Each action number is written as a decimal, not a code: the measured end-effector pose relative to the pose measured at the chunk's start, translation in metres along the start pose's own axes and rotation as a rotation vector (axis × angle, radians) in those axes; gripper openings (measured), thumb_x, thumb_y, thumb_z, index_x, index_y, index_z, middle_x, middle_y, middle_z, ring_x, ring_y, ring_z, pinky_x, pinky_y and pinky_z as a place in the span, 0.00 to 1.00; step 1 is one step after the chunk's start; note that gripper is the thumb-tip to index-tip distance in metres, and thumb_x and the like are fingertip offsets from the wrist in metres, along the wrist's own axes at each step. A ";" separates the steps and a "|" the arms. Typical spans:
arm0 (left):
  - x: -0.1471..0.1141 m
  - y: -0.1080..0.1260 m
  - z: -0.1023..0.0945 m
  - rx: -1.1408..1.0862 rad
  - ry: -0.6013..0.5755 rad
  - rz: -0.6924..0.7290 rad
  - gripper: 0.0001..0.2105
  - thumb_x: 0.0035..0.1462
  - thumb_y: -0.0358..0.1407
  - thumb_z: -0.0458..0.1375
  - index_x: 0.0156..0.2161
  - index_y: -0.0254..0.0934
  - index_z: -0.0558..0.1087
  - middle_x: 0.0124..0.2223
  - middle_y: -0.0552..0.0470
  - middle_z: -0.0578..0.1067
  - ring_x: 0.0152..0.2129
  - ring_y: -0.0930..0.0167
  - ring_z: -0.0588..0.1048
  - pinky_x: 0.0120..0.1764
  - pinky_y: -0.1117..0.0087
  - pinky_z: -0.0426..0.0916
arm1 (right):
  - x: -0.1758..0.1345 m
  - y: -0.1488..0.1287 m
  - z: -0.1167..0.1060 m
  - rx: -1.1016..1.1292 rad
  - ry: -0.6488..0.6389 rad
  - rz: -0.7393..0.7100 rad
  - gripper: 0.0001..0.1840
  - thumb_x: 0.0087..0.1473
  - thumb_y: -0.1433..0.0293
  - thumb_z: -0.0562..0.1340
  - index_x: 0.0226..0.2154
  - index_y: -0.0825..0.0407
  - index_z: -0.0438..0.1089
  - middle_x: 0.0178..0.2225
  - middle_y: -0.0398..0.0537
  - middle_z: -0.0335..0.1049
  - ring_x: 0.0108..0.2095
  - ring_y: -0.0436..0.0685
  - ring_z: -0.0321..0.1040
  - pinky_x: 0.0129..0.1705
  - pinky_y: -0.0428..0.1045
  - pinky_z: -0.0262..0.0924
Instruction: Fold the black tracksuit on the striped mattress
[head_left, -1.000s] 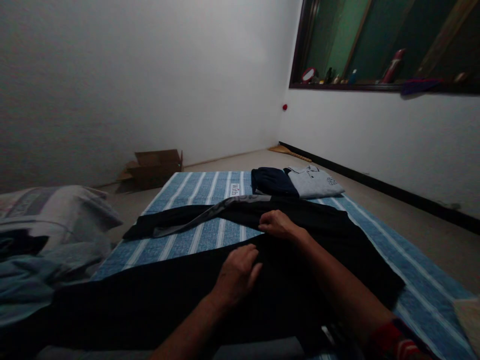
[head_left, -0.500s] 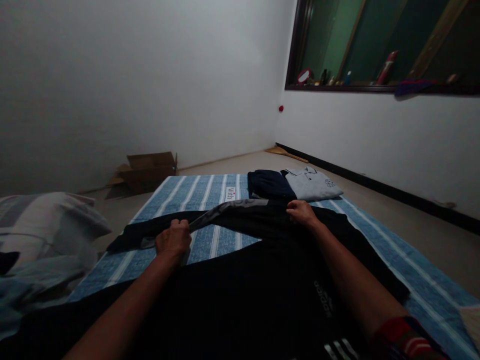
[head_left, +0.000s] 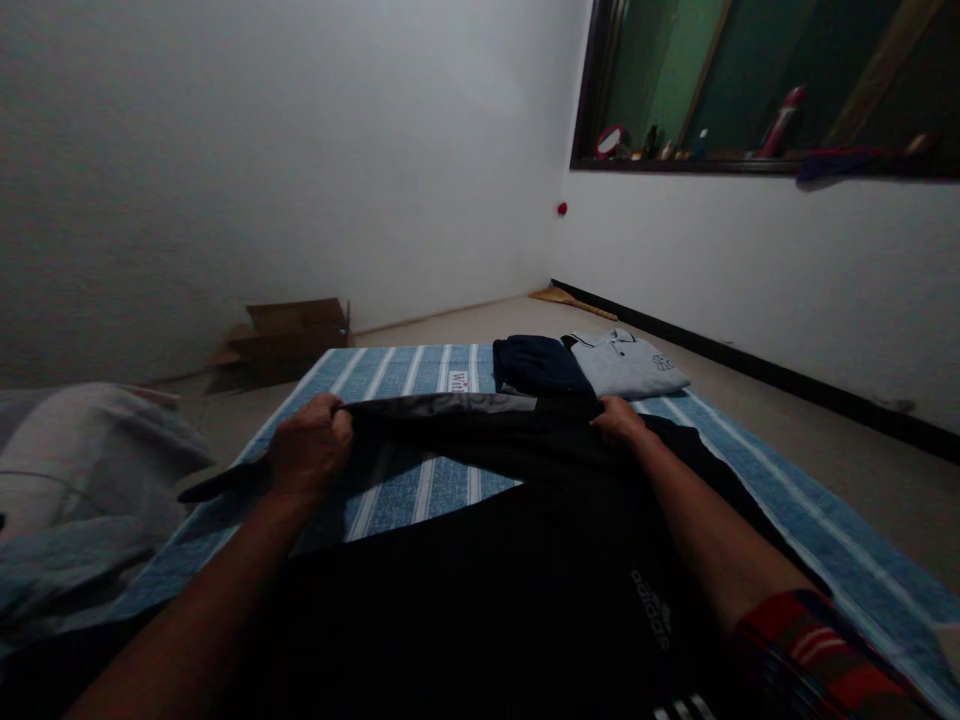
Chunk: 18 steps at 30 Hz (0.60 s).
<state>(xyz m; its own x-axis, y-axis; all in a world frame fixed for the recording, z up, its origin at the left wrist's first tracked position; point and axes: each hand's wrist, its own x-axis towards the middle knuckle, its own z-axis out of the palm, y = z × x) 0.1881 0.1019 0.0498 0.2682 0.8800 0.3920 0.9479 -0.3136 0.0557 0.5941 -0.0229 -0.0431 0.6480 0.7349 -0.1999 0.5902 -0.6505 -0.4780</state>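
A long-sleeved or long-legged black adidas garment (head_left: pixel 480 590) lies spread in front of me, with a pale logo and white stripes low on its right. I cannot tell whether it is a top or trousers. My left hand (head_left: pixel 311 440) is closed on the far sleeve or leg, which has a grey patterned panel (head_left: pixel 480 402). Its loose end (head_left: pixel 217 483) hangs beyond my left wrist. My right hand (head_left: pixel 619 420) pinches the same part's upper edge farther right. Between the hands the cloth is stretched nearly straight, lifted slightly along its far edge.
Beneath lies a blue striped cloth (head_left: pixel 390 370). At its far edge are folded dark navy clothing (head_left: pixel 536 362) and a folded grey polo shirt (head_left: pixel 626 362). Pale fabric (head_left: pixel 97 450) is heaped at left. A cardboard box (head_left: pixel 292 335) stands on the floor behind.
My left hand has moved left and up, drawing the sleeve or leg tauter. My right hand has shifted slightly right, still gripping the garment.
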 end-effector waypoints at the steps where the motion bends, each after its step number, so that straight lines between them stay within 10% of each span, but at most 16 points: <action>1: 0.001 -0.001 -0.001 -0.015 0.020 -0.005 0.19 0.63 0.38 0.38 0.46 0.30 0.68 0.40 0.45 0.73 0.37 0.68 0.71 0.41 0.71 0.62 | -0.001 0.001 -0.001 -0.015 0.014 0.008 0.15 0.47 0.70 0.62 0.40 0.56 0.70 0.20 0.45 0.70 0.17 0.51 0.67 0.23 0.44 0.59; 11: 0.006 -0.010 -0.016 -0.194 0.202 0.013 0.19 0.62 0.40 0.41 0.48 0.31 0.68 0.49 0.48 0.72 0.46 0.70 0.69 0.50 0.71 0.60 | -0.038 0.006 -0.029 0.008 0.449 -0.021 0.12 0.48 0.70 0.56 0.34 0.52 0.72 0.34 0.51 0.74 0.39 0.59 0.69 0.38 0.47 0.59; 18: -0.044 -0.026 -0.036 -0.282 0.371 -0.135 0.17 0.56 0.43 0.46 0.45 0.41 0.71 0.49 0.58 0.74 0.44 0.71 0.73 0.47 0.72 0.65 | -0.124 0.045 -0.025 0.227 0.586 -0.105 0.12 0.49 0.67 0.54 0.36 0.51 0.68 0.33 0.46 0.73 0.34 0.54 0.70 0.37 0.45 0.60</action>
<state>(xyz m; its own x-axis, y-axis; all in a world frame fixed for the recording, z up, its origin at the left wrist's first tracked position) 0.1455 0.0586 0.0638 0.0182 0.7490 0.6623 0.8726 -0.3354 0.3552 0.5525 -0.1483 -0.0182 0.7858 0.5242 0.3282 0.5899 -0.4761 -0.6522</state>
